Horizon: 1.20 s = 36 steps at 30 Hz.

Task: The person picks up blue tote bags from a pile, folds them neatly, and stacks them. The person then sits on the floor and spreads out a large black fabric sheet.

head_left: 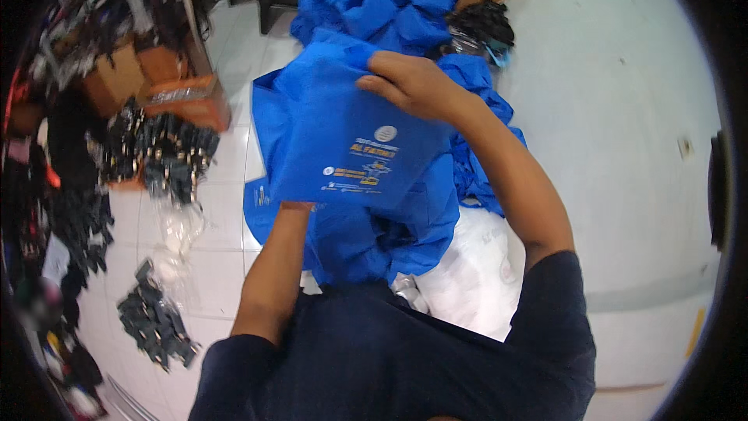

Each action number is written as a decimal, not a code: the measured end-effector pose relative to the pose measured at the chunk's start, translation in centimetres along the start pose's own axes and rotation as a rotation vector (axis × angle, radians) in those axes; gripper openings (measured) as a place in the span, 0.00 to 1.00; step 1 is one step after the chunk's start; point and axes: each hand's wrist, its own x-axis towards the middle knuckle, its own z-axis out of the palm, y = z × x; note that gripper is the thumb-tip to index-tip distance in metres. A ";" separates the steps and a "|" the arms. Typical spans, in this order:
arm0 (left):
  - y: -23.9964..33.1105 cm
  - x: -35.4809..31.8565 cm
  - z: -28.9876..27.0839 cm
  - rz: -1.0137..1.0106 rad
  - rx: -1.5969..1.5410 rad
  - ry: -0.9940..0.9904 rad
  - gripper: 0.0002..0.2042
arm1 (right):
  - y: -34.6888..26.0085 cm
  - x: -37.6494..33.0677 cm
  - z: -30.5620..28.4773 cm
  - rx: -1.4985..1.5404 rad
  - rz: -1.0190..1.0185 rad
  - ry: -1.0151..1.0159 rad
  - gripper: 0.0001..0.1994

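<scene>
A blue fabric bag (312,140) with white and yellow printing is held up in front of me. My right hand (413,86) pinches its upper right edge, thumb on the near face. My left forearm (273,273) reaches up to the bag's lower edge. The left hand is inside or behind the bag, and its fingers are hidden. More blue bags (421,226) lie loosely below the held one, close to my body. Beyond it rises a heap of folded blue bags (374,0), with further crumpled ones (471,86) to the right.
A white plastic sack (483,273) lies at my right, near a pale wall (623,148). To the left, bundles of dark straps (156,320) lie on the tiled floor (218,226). Beyond them are an orange box (187,101), clear plastic (178,226) and dark clutter.
</scene>
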 end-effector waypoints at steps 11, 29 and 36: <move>1.1 1.0 2.8 0.053 0.110 -0.092 0.42 | 0.0 0.8 -4.5 0.228 0.083 -0.117 0.33; 1.3 0.0 0.6 0.092 0.185 -0.056 0.39 | 2.5 4.1 -3.5 0.294 0.018 0.041 0.29; -0.1 -1.7 -4.0 0.047 0.187 0.002 0.38 | -3.1 -1.3 1.7 0.265 0.166 0.083 0.20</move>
